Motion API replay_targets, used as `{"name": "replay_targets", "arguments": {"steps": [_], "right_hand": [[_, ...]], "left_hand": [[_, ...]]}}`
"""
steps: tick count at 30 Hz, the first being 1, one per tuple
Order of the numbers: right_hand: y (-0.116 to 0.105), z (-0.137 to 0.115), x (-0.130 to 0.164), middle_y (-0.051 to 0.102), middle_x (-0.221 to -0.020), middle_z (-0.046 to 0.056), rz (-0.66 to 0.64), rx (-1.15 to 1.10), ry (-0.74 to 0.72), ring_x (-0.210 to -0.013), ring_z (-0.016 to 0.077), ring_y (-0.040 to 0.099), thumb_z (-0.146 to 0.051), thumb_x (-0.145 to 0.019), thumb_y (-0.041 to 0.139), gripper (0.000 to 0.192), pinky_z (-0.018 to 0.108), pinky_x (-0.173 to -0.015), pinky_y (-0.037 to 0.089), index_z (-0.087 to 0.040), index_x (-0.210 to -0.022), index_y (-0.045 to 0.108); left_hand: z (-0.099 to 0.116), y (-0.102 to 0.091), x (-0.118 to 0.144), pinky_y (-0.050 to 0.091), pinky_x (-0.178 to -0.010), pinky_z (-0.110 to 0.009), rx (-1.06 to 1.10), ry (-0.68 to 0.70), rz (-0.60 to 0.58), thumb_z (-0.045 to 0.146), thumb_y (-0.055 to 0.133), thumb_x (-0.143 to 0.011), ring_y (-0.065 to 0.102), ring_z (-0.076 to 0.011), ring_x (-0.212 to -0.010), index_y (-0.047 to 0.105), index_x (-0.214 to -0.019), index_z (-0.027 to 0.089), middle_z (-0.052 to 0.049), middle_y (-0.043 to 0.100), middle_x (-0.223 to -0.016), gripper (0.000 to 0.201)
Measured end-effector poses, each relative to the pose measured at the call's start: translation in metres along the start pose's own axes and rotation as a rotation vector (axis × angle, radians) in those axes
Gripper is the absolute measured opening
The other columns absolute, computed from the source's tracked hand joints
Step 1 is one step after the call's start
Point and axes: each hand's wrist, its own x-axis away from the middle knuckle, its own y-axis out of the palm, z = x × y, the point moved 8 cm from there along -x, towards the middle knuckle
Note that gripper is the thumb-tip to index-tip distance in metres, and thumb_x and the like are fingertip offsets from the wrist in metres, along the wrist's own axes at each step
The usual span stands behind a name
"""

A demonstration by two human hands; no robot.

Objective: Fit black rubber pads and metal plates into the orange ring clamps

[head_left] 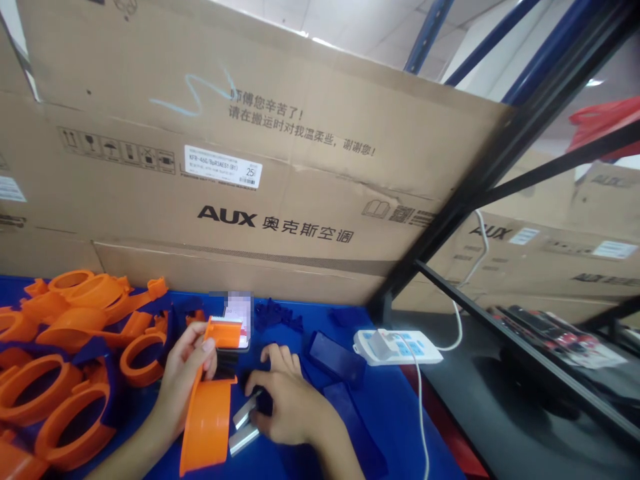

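Observation:
My left hand (181, 379) grips an orange plastic tape-dispenser shell (207, 417) by its upper end, holding it upright over the blue table (395, 413). My right hand (287, 400) rests palm down beside it, fingers curled on a small dark part (263, 402). Two silvery metal blade strips (244, 430) lie just under and left of that hand. A phone (238, 313) stands behind the orange shell, its screen blurred.
A heap of orange ring-shaped shells (65, 360) fills the left of the table. Dark blue plastic pieces (336, 360) lie to the right of my hands. A white power strip (397, 347) with cable sits further right. Big cardboard boxes (250, 167) stand behind; black shelf frame (500, 320) at right.

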Motion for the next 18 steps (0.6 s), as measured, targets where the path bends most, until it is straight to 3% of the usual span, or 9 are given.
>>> {"name": "replay_targets", "arguments": {"steps": [7,10,18], "right_hand": [[0.003,-0.008,-0.01,0.051,-0.121,0.005,0.041,0.032,-0.051,-0.117,0.0278,0.043,-0.027,-0.092,0.071,0.01,0.042,-0.095,0.035,-0.029,-0.101,0.075],[0.003,-0.015,-0.014,0.052,-0.123,0.006,0.094,0.071,-0.083,-0.117,0.0271,0.043,-0.028,-0.1,0.063,0.012,0.04,-0.092,0.036,-0.027,-0.1,0.074],[0.001,-0.016,-0.015,0.053,-0.122,0.006,0.13,0.096,-0.112,-0.118,0.0263,0.043,-0.02,-0.099,0.062,0.008,0.04,-0.094,0.037,-0.024,-0.1,0.069]], "left_hand": [[-0.001,0.0,-0.002,0.035,-0.048,-0.02,-0.006,0.004,0.02,0.043,0.075,-0.086,0.04,-0.0094,-0.047,0.062,-0.095,0.023,0.009,0.048,-0.056,0.025],[-0.002,0.001,-0.003,0.035,-0.048,-0.021,-0.023,0.011,0.009,0.044,0.075,-0.085,0.04,-0.01,-0.047,0.061,-0.093,0.023,0.009,0.048,-0.055,0.026],[-0.004,0.0,-0.004,0.035,-0.047,-0.021,-0.042,0.023,0.001,0.044,0.074,-0.086,0.041,-0.0102,-0.047,0.062,-0.093,0.024,0.009,0.05,-0.056,0.025]]}}
